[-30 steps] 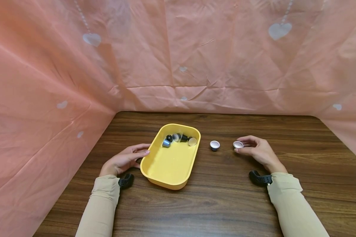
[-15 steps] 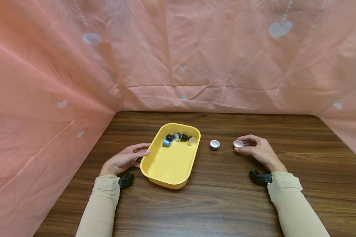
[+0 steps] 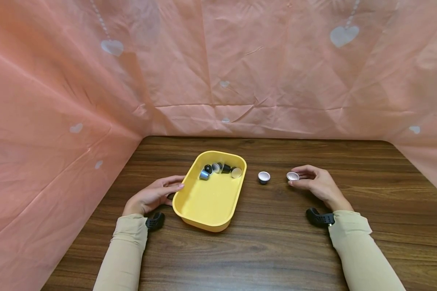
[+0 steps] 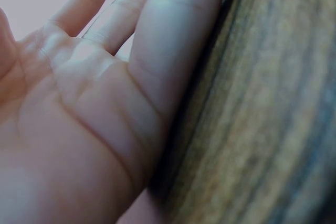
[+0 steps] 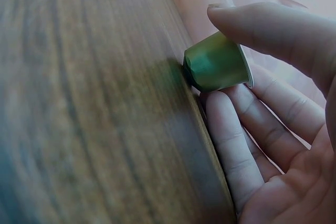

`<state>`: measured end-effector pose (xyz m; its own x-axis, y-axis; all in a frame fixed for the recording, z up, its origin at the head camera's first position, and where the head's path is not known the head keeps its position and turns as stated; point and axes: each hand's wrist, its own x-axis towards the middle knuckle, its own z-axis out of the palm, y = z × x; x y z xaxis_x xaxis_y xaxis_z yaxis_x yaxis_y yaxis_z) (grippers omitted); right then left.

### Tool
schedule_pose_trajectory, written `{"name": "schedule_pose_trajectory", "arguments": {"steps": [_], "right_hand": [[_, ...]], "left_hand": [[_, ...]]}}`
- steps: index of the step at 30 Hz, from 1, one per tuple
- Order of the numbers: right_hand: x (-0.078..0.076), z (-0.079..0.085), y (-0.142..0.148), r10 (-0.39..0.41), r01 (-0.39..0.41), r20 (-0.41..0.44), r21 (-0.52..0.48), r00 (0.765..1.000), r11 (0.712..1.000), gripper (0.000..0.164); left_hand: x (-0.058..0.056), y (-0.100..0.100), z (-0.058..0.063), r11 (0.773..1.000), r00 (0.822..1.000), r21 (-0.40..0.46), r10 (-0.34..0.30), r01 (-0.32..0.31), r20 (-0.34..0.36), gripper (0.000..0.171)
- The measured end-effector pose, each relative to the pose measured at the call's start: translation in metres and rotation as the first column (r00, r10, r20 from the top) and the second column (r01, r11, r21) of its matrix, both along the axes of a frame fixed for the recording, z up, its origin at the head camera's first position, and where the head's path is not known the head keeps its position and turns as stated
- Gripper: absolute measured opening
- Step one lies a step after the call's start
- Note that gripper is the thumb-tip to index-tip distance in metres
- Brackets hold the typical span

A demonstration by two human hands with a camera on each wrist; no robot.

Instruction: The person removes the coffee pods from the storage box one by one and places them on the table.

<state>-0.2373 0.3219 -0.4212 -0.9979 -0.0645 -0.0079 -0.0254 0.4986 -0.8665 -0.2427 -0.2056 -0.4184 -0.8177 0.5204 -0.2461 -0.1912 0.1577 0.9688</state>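
In the head view my right hand (image 3: 318,186) pinches a green coffee capsule (image 5: 218,64) between thumb and fingers. Its pale lid faces up, and its narrow base is right at the tabletop in the right wrist view. Just left of it, a dark coffee capsule (image 3: 264,178) stands lid up on the table. My left hand (image 3: 151,197) rests against the left side of a yellow tray (image 3: 207,223), fingertips at the rim and fingers fairly straight. Inside the tray's far end lie several capsules, among them a blue capsule (image 3: 204,175) and a black capsule (image 3: 225,169).
The brown wood-grain table (image 3: 269,250) reaches back to a pink curtain (image 3: 218,72) with white hearts, which also hangs along the left and right sides. Black wrist straps (image 3: 319,218) sit at both beige sleeves (image 3: 357,246).
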Motion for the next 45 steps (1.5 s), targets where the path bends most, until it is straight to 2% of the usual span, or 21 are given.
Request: {"name": "schedule_pose_trajectory", "arguments": {"steps": [17,22,26,29,36,41,45], "right_hand": [[-0.003,0.003,0.003,0.010,-0.010,0.010,-0.023,1.000,1.000,0.063],[-0.001,0.007,0.005,-0.011,0.012,0.032,-0.024,0.999,1.000,0.066],[0.000,0.010,0.007,-0.025,0.025,0.005,-0.048,1.000,0.999,0.067],[0.000,0.013,0.009,-0.033,0.031,-0.025,-0.074,0.999,0.997,0.065],[0.002,0.031,0.015,-0.061,0.058,-0.074,-0.045,0.995,0.997,0.051],[0.004,0.042,0.009,-0.045,0.035,-0.099,-0.106,0.994,0.994,0.040],[0.006,0.049,-0.001,-0.026,0.013,-0.128,-0.103,0.991,0.995,0.035]], "left_hand": [[0.001,0.001,0.000,1.000,1.000,0.021,0.002,-0.002,-0.002,0.060],[0.000,0.002,0.000,1.000,1.000,0.006,0.005,-0.004,-0.006,0.059],[-0.001,0.003,0.000,1.000,1.000,-0.001,0.007,-0.007,-0.004,0.058],[-0.001,0.003,0.000,1.000,1.000,-0.003,0.010,-0.010,-0.003,0.058],[-0.001,0.002,0.002,1.000,1.000,0.003,0.015,-0.015,-0.006,0.058],[-0.001,0.002,0.001,1.000,1.000,0.000,0.020,-0.020,-0.001,0.058],[-0.001,0.003,-0.001,1.000,1.000,-0.010,0.017,-0.017,0.003,0.059]]}}
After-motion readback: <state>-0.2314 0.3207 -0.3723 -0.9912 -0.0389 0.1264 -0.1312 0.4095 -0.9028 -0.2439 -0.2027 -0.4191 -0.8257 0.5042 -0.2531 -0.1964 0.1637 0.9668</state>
